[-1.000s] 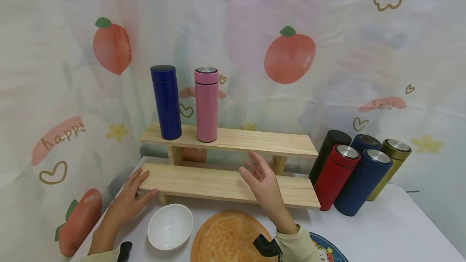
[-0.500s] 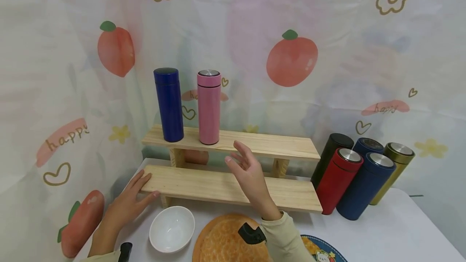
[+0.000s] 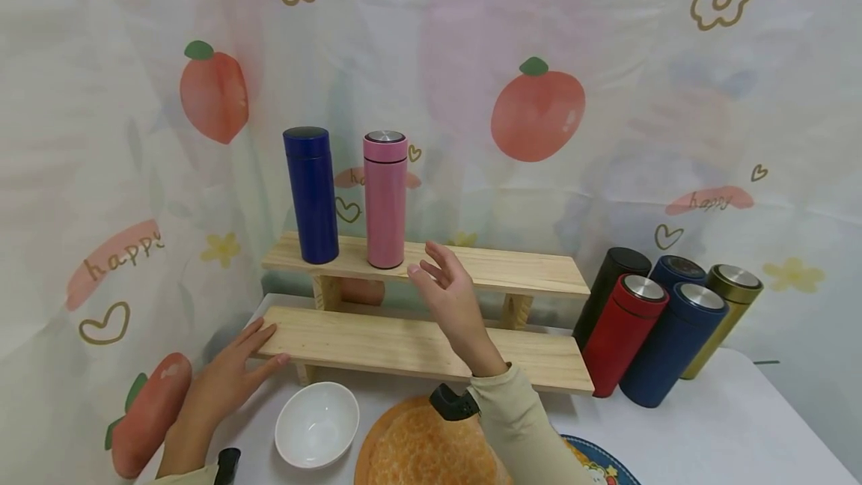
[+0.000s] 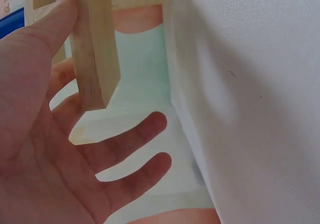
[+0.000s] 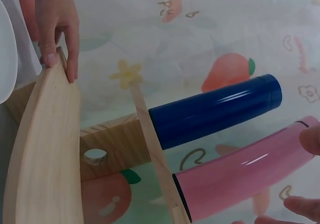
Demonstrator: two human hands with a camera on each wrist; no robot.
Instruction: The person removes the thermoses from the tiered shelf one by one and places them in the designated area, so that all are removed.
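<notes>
A two-tier wooden shelf (image 3: 377, 339) stands on the table. My left hand (image 3: 225, 380) grips the left end of its lower board; in the left wrist view the thumb lies on one face and two fingers reach behind. On the upper board (image 3: 512, 266) a dark blue thermos (image 3: 311, 200) and a pink thermos (image 3: 385, 208) stand upright, side by side. My right hand (image 3: 454, 305) is raised in front of that board, just right of the pink thermos, fingers loosely bent and holding nothing. In the right wrist view its fingertips show near the pink thermos (image 5: 245, 169).
Right of the shelf stand several thermoses, among them a red one (image 3: 622, 335), a blue one (image 3: 673, 346) and a gold one (image 3: 723, 320). In front are a white bowl (image 3: 316, 425), a round bread-like disc (image 3: 424, 447) and a blue patterned plate (image 3: 619, 470).
My right hand has moved left and upward, from the right part of the shelf to beside the pink thermos. The left hand keeps its place on the lower board.
</notes>
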